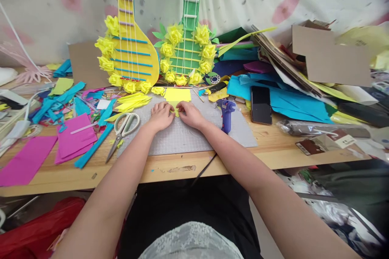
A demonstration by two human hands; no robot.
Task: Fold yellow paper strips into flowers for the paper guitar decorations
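On the grey cutting mat (170, 141), my left hand (162, 114) and my right hand (190, 114) face each other across a small piece of yellow paper (176, 110). Curled fingers of my right hand pinch its right side. The thumb and index finger of my left hand close on its left side, the other fingers bent over the mat. Just beyond lies a square of yellow paper (178, 94). A purple glue gun (226, 115) stands on the mat to the right. Scissors with pale handles (123, 129) lie left of my left forearm.
A yellow paper guitar (136, 54) and a green one (188, 44) lean at the back, trimmed with yellow flowers. Pink sheets (75, 137) and blue scraps lie left. A phone (261, 105), blue paper (291, 99) and stacked cardboard (328, 56) occupy the right.
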